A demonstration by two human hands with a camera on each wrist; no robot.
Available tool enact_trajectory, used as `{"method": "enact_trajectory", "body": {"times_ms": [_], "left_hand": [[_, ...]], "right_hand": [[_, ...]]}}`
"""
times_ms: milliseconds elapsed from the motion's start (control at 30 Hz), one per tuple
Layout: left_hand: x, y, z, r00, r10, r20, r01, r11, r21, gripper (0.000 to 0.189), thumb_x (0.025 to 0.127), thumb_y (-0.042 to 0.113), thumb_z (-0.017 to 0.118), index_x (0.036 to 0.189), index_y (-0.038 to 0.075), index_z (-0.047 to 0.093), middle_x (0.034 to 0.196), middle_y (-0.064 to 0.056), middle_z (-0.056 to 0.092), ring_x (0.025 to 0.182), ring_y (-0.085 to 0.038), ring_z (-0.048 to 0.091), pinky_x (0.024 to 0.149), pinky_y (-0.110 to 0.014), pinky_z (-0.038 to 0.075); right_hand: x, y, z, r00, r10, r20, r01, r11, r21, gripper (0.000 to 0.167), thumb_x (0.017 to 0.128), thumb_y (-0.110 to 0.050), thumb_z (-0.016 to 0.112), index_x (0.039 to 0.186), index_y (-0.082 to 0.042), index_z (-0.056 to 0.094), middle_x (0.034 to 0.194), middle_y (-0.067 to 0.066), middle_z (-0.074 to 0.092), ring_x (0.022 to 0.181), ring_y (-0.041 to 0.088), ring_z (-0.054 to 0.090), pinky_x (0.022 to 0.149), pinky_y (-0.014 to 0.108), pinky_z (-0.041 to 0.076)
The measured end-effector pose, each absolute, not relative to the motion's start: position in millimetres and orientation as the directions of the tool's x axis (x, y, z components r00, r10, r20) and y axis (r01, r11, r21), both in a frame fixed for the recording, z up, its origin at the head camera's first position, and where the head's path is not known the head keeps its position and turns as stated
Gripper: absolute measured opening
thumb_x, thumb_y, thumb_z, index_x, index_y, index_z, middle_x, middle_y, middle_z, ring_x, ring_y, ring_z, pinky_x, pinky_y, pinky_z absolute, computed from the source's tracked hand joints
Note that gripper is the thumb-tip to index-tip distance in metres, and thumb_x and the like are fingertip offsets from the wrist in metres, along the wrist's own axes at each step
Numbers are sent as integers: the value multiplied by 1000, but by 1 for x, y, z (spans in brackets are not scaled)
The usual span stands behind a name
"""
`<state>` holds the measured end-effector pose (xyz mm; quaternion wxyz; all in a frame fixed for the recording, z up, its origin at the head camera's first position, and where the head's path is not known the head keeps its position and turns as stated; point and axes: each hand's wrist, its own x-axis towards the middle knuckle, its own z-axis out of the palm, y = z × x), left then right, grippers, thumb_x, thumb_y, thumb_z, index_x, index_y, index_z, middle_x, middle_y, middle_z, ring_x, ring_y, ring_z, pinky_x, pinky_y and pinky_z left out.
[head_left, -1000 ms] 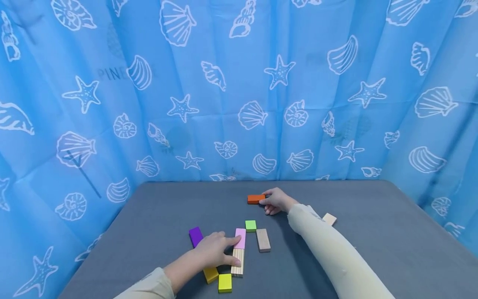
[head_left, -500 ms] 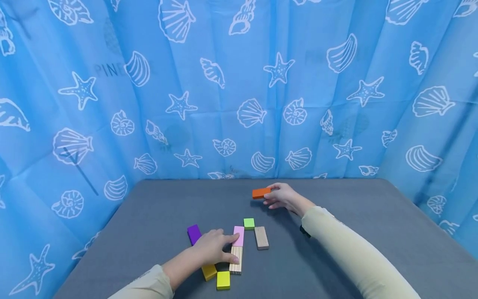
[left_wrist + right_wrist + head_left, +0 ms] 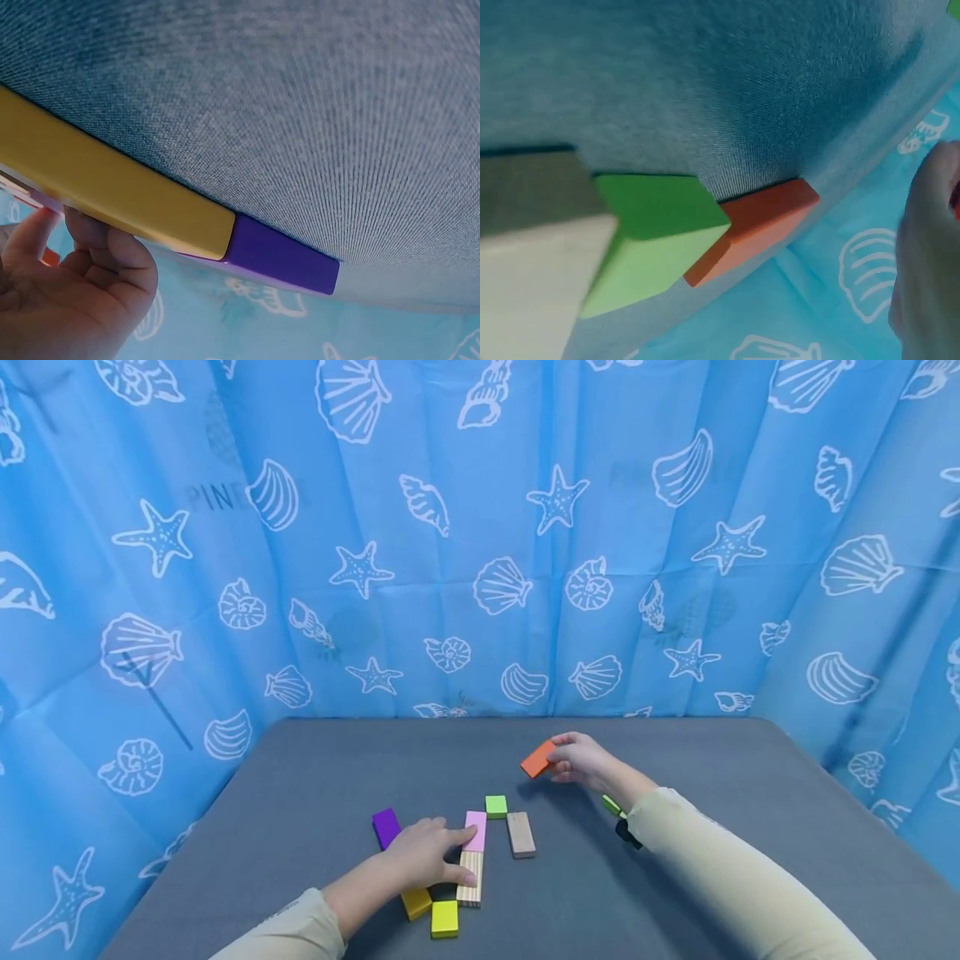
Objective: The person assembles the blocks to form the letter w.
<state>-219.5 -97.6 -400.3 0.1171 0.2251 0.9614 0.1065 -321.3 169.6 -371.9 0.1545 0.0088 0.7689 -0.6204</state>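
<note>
One orange block (image 3: 538, 759) is held by the right hand (image 3: 588, 762), its right end pinched between thumb and fingers and the rest of its length left projecting toward the left. It is raised above the grey table (image 3: 322, 777), where a soft shadow is cast. Its long axis is slanted from far right to near left, whereas the pink block (image 3: 476, 819) and the striped block (image 3: 472, 862) are laid end to end, running almost straight away from the person; the two directions are not matched. From the grip, that pair is found to the left and nearer the person. The small green block (image 3: 496, 806) is set just beside the pink block's far end, with the plain wooden block (image 3: 521, 835) near both.

The left hand is well apart from the orange block. The pink block is touched by its forefinger and the striped block by its thumb; whether the mustard block (image 3: 417, 904) is touched by its curled fingers cannot be told. The mustard block is met end to end by the purple block (image 3: 386, 827), and the yellow block (image 3: 444, 918) is placed just beside its near end.

In the right wrist view, a pale block (image 3: 532, 300), a second green block (image 3: 656, 240) and a second orange block (image 3: 757, 225) are shown close together. Everything is backed by a blue curtain (image 3: 412, 560).
</note>
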Motion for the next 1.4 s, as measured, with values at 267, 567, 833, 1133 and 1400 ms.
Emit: {"method": "enact_trajectory", "body": {"times_ms": [267,567,833,1133,1400], "left_hand": [[-221,-100,-399,-869,466,-168,416,871,262,72,78,59,71,141,28,54,107,-8,61,85,-17,51,75,-37,47],[-221,-101,-399,-865,473,-168,429,870,244,73,78,60,70,141,28,54,114,-10,63,93,-21,56,83,-42,49],[-223,-101,-399,-858,481,-177,435,866,246,73,78,61,70,140,27,55,115,-9,63,95,-21,56,84,-42,49],[-223,-100,-400,-858,482,-176,436,866,246,73,78,61,70,141,27,54,115,-9,63,97,-21,57,85,-43,49],[-222,-98,-399,-859,479,-179,430,866,255,73,78,61,70,141,27,54,119,-10,63,102,-24,58,88,-45,48]], "right_hand": [[-303,172,-372,-939,-265,-218,151,254,-955,40,94,4,53,132,13,45,112,21,56,81,22,60,76,37,53],[-282,172,-372,-926,-295,-235,148,287,-946,38,93,5,53,130,10,50,118,21,56,90,24,60,79,38,54],[-264,175,-372,-861,-452,-231,96,302,-949,31,91,2,60,120,11,53,102,13,60,84,20,59,75,35,54],[-244,177,-377,-802,-534,-266,42,394,-918,25,89,0,65,113,7,63,92,6,65,79,17,59,74,33,53],[-232,177,-391,-739,-621,-263,-37,426,-904,22,89,-2,67,110,4,65,86,4,63,76,16,56,71,29,50]]}}
